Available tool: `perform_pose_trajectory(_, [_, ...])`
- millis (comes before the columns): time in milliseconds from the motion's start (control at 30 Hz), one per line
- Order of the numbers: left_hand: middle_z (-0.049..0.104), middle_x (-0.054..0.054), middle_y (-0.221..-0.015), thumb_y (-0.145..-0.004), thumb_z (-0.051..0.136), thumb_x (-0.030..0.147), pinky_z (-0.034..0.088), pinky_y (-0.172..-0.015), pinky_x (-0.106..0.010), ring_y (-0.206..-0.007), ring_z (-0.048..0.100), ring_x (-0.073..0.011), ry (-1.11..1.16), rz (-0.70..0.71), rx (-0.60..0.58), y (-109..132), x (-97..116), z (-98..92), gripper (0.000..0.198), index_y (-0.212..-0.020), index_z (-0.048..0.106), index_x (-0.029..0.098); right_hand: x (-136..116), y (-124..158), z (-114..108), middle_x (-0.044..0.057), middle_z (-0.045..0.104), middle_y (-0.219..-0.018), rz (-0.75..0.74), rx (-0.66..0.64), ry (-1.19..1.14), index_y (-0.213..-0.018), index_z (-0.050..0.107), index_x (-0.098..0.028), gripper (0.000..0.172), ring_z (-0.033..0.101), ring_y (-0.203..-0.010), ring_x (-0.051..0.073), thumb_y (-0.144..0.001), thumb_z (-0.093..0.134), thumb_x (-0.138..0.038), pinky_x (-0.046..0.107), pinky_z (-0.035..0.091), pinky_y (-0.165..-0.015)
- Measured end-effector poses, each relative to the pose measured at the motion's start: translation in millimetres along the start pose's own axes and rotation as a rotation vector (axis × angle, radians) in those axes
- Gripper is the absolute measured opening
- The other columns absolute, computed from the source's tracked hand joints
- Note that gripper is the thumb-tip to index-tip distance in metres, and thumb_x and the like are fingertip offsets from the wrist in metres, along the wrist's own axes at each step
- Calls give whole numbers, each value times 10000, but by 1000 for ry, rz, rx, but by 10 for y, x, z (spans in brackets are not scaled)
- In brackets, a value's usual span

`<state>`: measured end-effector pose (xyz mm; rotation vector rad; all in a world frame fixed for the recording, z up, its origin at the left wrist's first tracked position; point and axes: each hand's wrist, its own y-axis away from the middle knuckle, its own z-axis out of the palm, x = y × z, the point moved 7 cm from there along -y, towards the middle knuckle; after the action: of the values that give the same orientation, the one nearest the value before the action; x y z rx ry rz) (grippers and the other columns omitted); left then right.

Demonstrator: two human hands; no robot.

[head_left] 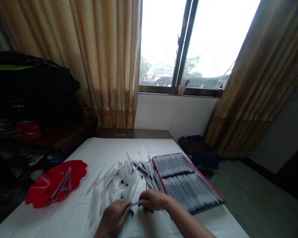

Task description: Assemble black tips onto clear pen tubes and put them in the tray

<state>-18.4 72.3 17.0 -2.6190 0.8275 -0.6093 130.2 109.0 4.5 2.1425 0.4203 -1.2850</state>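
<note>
My left hand and my right hand meet near the table's front edge, both closed on one thin clear pen held between them. Just beyond my hands a loose heap of clear pens and dark refills lies spread over the white table. To the right of the heap, a flat red-edged tray holds rows of pens laid side by side.
A red wavy-rimmed plate with a few pens sits at the table's left. Dark cluttered furniture stands at the far left. A window and curtains are behind; a dark bundle lies on the floor to the right.
</note>
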Motion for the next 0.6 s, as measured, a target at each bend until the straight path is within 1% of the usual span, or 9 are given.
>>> perform_pose_trajectory(100, [725, 11, -906, -861, 485, 319, 547, -759, -254, -847, 677, -157, -9, -3, 32, 17, -26, 9, 192, -980, 632, 281, 15, 36, 48, -61, 540, -512, -30, 89, 33, -704, 633, -164, 133, 433, -406, 51, -769, 527, -213, 158, 313, -423])
perform_pose_trajectory(200, [726, 1, -884, -858, 488, 316, 549, -731, -241, -823, 682, -160, -9, -3, 59, 26, -31, -7, 187, -960, 639, 273, 44, 52, 116, -59, 510, -534, -36, 164, 13, -768, 635, -163, 182, 426, -444, 55, -810, 476, -242, 154, 303, -427])
perform_pose_trajectory(267, [725, -1, -864, -857, 486, 310, 548, -711, -230, -804, 683, -157, 6, 11, 46, 21, -10, -19, 187, -955, 642, 276, 68, 45, 153, -57, 500, -535, -26, 165, -14, -783, 635, -160, 191, 423, -443, 59, -810, 469, -250, 155, 302, -418])
perform_pose_trajectory(400, [721, -1, -840, -856, 484, 302, 542, -702, -214, -777, 681, -147, 40, 23, -6, 9, 11, -14, 193, -954, 649, 289, 108, 7, 179, -57, 508, -515, -4, 115, -56, -728, 639, -153, 150, 419, -417, 57, -763, 514, -227, 157, 299, -403])
perform_pose_trajectory(500, [723, -7, -858, -856, 484, 308, 543, -716, -224, -798, 682, -156, 28, 5, 7, 20, -21, 3, 198, -968, 646, 288, 114, -19, 171, -67, 481, -498, 1, 124, -84, -732, 637, -157, 152, 404, -409, 55, -762, 498, -212, 156, 293, -398])
perform_pose_trajectory(600, [727, -4, -865, -850, 492, 302, 545, -726, -231, -806, 684, -160, 25, 6, 32, 32, -30, 11, 193, -972, 641, 285, 105, -34, 170, -70, 475, -495, 3, 164, -131, -739, 627, -161, 134, 407, -412, 57, -752, 501, -205, 157, 294, -395])
